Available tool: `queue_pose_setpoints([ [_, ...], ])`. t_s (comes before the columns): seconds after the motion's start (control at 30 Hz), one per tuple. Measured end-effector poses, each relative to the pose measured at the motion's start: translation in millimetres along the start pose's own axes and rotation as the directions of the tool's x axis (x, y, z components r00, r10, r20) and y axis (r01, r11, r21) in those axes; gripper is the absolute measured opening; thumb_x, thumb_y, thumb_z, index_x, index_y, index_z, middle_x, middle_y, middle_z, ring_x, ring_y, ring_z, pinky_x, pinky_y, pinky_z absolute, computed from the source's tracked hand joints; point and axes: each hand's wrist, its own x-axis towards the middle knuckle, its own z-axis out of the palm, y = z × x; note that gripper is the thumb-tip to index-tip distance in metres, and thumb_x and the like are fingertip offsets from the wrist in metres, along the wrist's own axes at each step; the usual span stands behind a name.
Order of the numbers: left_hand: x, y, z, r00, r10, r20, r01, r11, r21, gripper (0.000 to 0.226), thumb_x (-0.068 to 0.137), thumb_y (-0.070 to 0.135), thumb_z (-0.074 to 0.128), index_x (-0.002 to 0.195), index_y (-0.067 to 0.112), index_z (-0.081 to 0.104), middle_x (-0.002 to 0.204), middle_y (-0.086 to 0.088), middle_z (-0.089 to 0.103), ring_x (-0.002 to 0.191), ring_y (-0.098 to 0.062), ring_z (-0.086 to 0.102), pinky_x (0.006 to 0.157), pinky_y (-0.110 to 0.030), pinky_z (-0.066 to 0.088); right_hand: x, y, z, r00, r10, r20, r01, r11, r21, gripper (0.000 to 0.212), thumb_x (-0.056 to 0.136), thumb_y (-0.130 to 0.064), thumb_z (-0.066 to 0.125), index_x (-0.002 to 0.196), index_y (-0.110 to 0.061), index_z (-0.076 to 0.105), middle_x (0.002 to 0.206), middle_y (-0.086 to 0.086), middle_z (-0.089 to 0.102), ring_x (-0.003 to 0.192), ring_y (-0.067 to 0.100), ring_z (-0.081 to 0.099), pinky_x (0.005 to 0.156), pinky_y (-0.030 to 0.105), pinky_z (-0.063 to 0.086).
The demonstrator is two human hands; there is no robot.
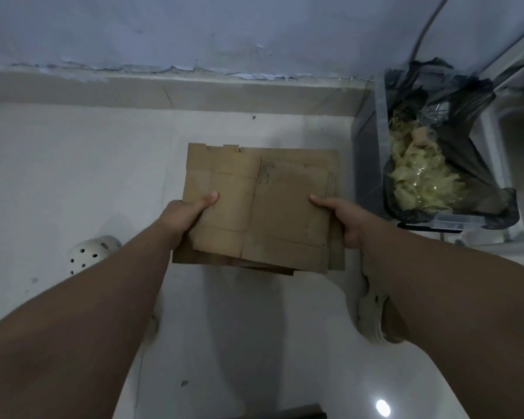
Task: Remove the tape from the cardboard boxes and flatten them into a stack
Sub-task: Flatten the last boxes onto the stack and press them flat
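Flattened cardboard boxes (260,207) in left hand (182,216) and right hand (342,219) grips, faint print unreadable.

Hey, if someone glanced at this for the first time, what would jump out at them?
First, the stack of flattened cardboard at centre, gripped at its sides by the left hand and right hand above the white floor. Next, the clear bin on the right, lined with a black bag holding crumpled yellowish tape.

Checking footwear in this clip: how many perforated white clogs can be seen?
2: one clog on the floor beside the left forearm, the other clog on a foot partly hidden under the right forearm.
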Motion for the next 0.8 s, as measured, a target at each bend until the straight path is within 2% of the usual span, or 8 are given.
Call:
queue_pose_setpoints([
  [0.1,14,33,-15,0.999,-0.015,0.038,0.015,1.000,0.008,0.088,0.042,0.063,0.081,0.111,0.010,0.064,0.107,-0.007,0.070,0.093,-0.024,0.068,0.078,-0.035,0.053,16,-32,18,0.997,-0.074,-0.002,0.074,0.996,-0.041,0.042,0.078,-0.035,0.075,0.113,-0.014,0.065,0.107,0.007,0.072,0.094,0.025,0.069,0.075,0.039,0.056],
  [0.2,32,61,-18,1.000,0.013,0.008,-0.013,1.000,-0.008,0.076,0.050,0.061,0.080,0.107,0.013,0.063,0.103,-0.005,0.069,0.091,-0.022,0.067,0.072,-0.031,0.051,36,-62,33,0.957,-0.248,-0.149,0.232,0.966,-0.116,0.059,0.077,-0.031,0.077,0.128,-0.016,0.049,0.116,0.004,0.064,0.098,0.024,0.063,0.086,0.043,0.053],
  [0.27,45,77,-14,0.999,0.038,-0.017,-0.039,0.999,-0.004,0.073,0.056,0.059,0.081,0.109,0.013,0.062,0.101,-0.003,0.069,0.090,-0.021,0.066,0.071,-0.030,0.051,48,-77,34,0.937,-0.277,-0.211,0.254,0.959,-0.128,0.067,0.076,-0.030,0.078,0.130,-0.017,0.041,0.115,0.004,0.059,0.098,0.024,0.060,0.088,0.045,0.052],
  [0.43,68,99,-4,0.997,0.073,-0.015,-0.073,0.996,0.045,0.066,0.058,0.060,0.081,0.103,0.015,0.063,0.098,-0.001,0.069,0.088,-0.020,0.067,0.071,-0.030,0.051,62,-100,28,0.951,-0.234,-0.201,0.215,0.970,-0.112,0.060,0.082,-0.024,0.072,0.132,-0.019,0.040,0.114,0.002,0.059,0.093,0.021,0.060,0.067,0.035,0.052],
  [0.5,77,104,4,0.997,0.071,-0.005,-0.070,0.996,0.057,0.062,0.060,0.058,0.080,0.101,0.014,0.064,0.097,-0.002,0.070,0.087,-0.020,0.067,0.069,-0.029,0.051,68,-106,25,0.946,-0.249,-0.208,0.231,0.967,-0.111,0.054,0.085,-0.022,0.068,0.132,-0.019,0.043,0.114,0.002,0.060,0.092,0.021,0.061,0.065,0.034,0.051],
  [0.6,93,107,13,0.999,0.032,0.017,-0.033,0.998,0.045,0.064,0.063,0.055,0.080,0.108,0.012,0.063,0.100,-0.005,0.070,0.090,-0.023,0.067,0.076,-0.033,0.053,80,-112,18,0.938,-0.263,-0.224,0.250,0.964,-0.085,0.048,0.086,-0.019,0.066,0.129,-0.021,0.048,0.110,0.001,0.063,0.091,0.021,0.063,0.066,0.032,0.052],
  [0.7,107,106,17,0.998,0.007,0.063,-0.008,1.000,0.019,0.065,0.065,0.053,0.079,0.114,0.013,0.063,0.103,-0.003,0.070,0.091,-0.021,0.067,0.075,-0.032,0.054,92,-117,14,0.919,-0.329,-0.218,0.309,0.943,-0.122,0.049,0.085,-0.021,0.068,0.131,-0.023,0.051,0.116,0.002,0.065,0.094,0.019,0.064,0.073,0.032,0.054],
  [0.8,125,108,21,0.997,0.060,0.046,-0.060,0.998,-0.011,0.086,0.060,0.055,0.080,0.129,0.013,0.053,0.122,-0.007,0.064,0.105,-0.023,0.063,0.090,-0.038,0.051,103,-124,17,0.881,-0.420,-0.216,0.381,0.903,-0.200,0.067,0.085,-0.030,0.069,0.144,-0.026,0.037,0.132,0.000,0.057,0.108,0.018,0.060,0.084,0.035,0.053],
])
